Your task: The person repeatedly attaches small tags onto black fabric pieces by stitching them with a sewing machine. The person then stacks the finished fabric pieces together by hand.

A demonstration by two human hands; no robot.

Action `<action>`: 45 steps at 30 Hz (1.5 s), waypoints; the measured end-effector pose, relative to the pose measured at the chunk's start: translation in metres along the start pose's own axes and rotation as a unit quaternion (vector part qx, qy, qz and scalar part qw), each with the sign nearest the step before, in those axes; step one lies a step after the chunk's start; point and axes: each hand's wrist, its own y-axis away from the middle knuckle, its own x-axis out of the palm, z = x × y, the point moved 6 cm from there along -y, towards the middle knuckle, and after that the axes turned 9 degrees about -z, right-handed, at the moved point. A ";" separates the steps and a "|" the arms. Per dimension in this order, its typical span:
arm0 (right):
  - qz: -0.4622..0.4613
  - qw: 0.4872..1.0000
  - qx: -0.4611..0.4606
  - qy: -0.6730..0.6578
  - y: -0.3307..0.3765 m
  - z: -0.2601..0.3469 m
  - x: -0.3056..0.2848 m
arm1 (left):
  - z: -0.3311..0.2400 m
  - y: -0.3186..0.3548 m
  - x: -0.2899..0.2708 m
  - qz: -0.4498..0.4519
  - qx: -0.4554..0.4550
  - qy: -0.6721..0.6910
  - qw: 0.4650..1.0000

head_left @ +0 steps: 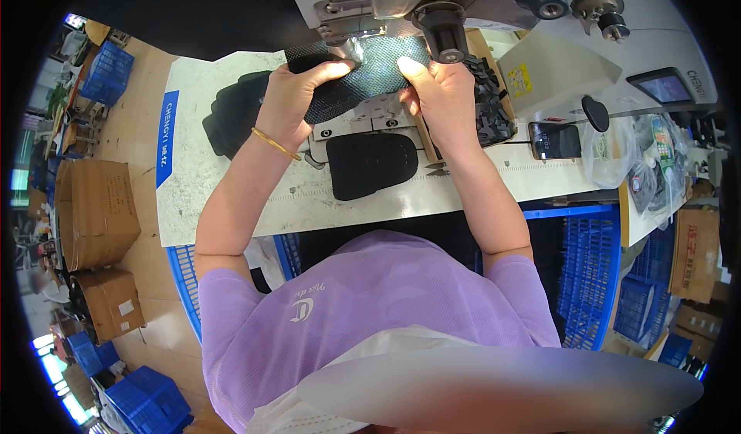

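While L hand (289,101) & R hand (443,98) clamp fingers on 1 blk mesh sheet (367,71), brn cardboard box (507,104) holds blk pcs (488,110).

Dark fabric piece (369,73) is showing a dotted, mesh-like texture and is catching blue-grey light across its middle; it is spanning left hand (297,98) to right hand (445,98), lying slantwise beneath sewing machine head (328,10), its left part extending nearer the wearer
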 end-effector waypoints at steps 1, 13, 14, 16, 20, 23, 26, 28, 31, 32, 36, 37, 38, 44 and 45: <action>0.000 1.000 -0.001 0.000 0.001 0.001 0.000 | 0.000 0.000 -0.001 -0.005 0.003 -0.003 1.000; 0.021 0.997 0.021 0.074 0.006 0.008 0.000 | 0.002 0.003 -0.003 -0.007 0.001 -0.025 1.000; 0.025 0.997 0.003 0.070 0.003 0.006 -0.001 | 0.004 0.000 -0.006 -0.016 -0.024 0.004 1.000; 0.027 0.997 -0.015 0.066 0.002 0.005 -0.002 | 0.005 -0.002 -0.008 -0.025 -0.050 0.032 0.998; -0.023 1.000 -0.008 -0.018 0.001 0.004 -0.018 | 0.007 -0.016 -0.025 -0.010 -0.030 0.107 0.994; -0.061 0.997 -0.046 -0.016 -0.008 -0.001 -0.047 | 0.008 -0.024 -0.034 -0.046 0.005 0.099 0.994; -0.116 0.990 -0.075 0.033 -0.023 -0.012 -0.080 | 0.008 -0.011 -0.012 0.022 -0.034 0.154 0.987; -0.123 0.945 -0.153 0.260 -0.033 -0.019 -0.091 | -0.001 -0.009 -0.011 -0.014 0.081 -0.027 0.996; -0.069 0.880 -0.124 0.453 -0.031 -0.036 -0.104 | -0.010 -0.015 -0.047 -0.029 0.095 -0.028 0.995; -0.038 0.833 -0.107 0.542 -0.032 -0.046 -0.106 | -0.013 -0.019 -0.068 -0.041 0.073 -0.029 0.996; 0.016 0.832 -0.200 0.518 -0.035 -0.067 -0.094 | -0.018 -0.024 -0.131 -0.221 0.156 -0.300 0.915; 0.031 0.806 -0.220 0.548 -0.033 -0.068 -0.087 | -0.030 -0.005 -0.113 -0.232 0.358 -0.428 0.797; 0.036 0.807 -0.221 0.546 -0.032 -0.068 -0.084 | -0.030 0.020 -0.086 -0.227 0.534 -0.527 0.621; 0.028 0.795 -0.219 0.565 -0.030 -0.068 -0.086 | 0.081 0.055 -0.031 0.035 0.416 -0.590 0.691; 0.019 0.811 -0.203 0.548 -0.031 -0.067 -0.089 | 0.086 0.052 -0.031 0.035 0.408 -0.595 0.691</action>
